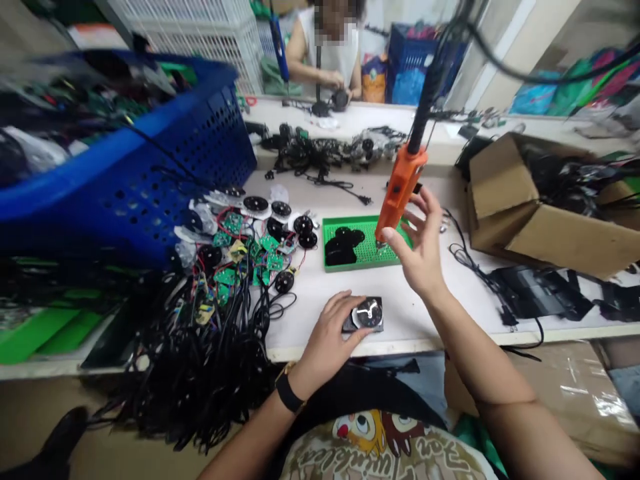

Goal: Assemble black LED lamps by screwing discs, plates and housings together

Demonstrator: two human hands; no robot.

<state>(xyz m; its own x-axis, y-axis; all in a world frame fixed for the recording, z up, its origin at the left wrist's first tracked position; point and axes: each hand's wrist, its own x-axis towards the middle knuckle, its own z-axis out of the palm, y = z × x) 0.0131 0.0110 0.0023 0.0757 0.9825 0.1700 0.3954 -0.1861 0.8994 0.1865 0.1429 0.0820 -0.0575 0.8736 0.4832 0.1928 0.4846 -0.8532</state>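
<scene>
Orange driver (399,190) hangs nose-down from a black cord (423,117), probably so it's always in easy reach. Right hand (423,252) is loosely open at it, thumb by the low end, fingers not wrapped round. Left hand (333,325) is closed round the shiny disc (371,313) at the near edge of the bench (300,333), likely to steady it. Green tray (357,266) sits just beyond, seemingly to keep the black parts (344,245) handy; boards (273,261) are heaped left.
</scene>
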